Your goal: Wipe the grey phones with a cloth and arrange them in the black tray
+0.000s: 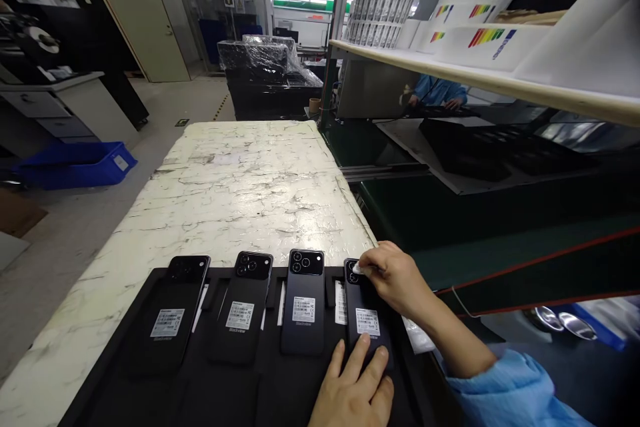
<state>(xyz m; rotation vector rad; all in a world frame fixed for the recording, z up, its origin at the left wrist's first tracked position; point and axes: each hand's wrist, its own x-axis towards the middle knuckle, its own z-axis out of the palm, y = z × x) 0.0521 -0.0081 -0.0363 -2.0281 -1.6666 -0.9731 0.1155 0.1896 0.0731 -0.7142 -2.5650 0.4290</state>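
Several dark phones lie face down in a row on a black tray, each with a white label on its back. My left hand rests with fingers stretched flat on the lower end of the rightmost phone. My right hand pinches a small white piece against that phone's camera block at its top end. The other phones lie untouched to the left.
The tray sits at the near end of a worn white table. A dark green conveyor runs along the right under a shelf of label rolls. A blue bin stands on the floor at left. Another person in blue sits far behind.
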